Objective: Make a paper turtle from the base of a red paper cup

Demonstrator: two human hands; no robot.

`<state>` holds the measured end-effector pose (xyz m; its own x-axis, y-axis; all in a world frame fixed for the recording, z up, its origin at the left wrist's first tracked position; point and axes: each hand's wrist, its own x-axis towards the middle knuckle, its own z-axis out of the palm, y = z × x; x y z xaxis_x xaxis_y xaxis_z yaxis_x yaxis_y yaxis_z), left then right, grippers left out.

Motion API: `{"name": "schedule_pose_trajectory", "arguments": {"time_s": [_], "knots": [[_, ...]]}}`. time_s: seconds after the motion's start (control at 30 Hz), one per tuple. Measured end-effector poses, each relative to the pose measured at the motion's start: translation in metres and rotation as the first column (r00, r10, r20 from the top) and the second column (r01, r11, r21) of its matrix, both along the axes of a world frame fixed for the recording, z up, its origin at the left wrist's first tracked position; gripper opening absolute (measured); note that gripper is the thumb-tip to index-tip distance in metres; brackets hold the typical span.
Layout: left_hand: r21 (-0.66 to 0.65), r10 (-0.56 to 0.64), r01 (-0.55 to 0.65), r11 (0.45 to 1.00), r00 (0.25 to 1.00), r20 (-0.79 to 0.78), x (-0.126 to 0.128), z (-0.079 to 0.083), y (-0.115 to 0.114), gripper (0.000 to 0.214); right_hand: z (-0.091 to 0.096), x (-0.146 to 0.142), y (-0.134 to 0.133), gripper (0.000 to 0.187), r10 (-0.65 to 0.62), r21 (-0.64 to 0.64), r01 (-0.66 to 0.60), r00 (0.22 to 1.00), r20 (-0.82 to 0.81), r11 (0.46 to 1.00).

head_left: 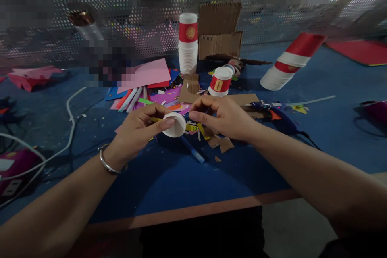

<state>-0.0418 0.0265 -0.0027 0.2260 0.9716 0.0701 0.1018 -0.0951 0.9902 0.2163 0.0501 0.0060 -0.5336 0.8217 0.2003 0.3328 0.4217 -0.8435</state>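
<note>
My left hand, with a metal bangle at the wrist, grips a small white paper cup by its base, its bottom turned toward me. A yellow paper strip runs under the fingers. My right hand is curled beside the cup's right side, fingers pinched together over yellow paper scraps; what it pinches is hidden. Both hands hover just above the blue table.
A tall stack of red-and-white cups stands at the back, a tipped stack lies right, and a single cup is centre. Cardboard, coloured paper, markers, a blue pen, a glue gun and a white cable surround the hands.
</note>
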Motion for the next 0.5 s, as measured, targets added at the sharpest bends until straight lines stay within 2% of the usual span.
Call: {"name": "schedule_pose_trajectory", "arguments": {"time_s": [0.1,0.3,0.43,0.5], "knots": [[0.061,-0.021,0.027,0.998,0.995,-0.097,0.0025,0.003,-0.0038,0.031,0.002,-0.0058,-0.005,0.035,0.082,-0.088,-0.082,0.997,-0.007,0.993],[0.174,0.032,0.002,0.985,0.98,-0.194,0.0068,0.0044,-0.0067,0.03,0.0024,-0.0078,-0.0084,0.026,0.134,-0.088,-0.134,0.991,-0.009,0.987],[0.213,0.077,-0.031,0.977,0.974,-0.213,0.0066,0.0029,-0.0074,0.027,-0.0006,-0.0079,-0.0078,0.023,0.127,-0.04,-0.127,0.992,-0.002,0.991],[0.184,0.082,-0.052,0.982,0.983,-0.162,0.0063,0.0038,-0.0073,0.034,-0.0019,-0.0079,-0.0072,0.023,0.118,-0.056,-0.12,0.993,-0.029,0.991]]}}
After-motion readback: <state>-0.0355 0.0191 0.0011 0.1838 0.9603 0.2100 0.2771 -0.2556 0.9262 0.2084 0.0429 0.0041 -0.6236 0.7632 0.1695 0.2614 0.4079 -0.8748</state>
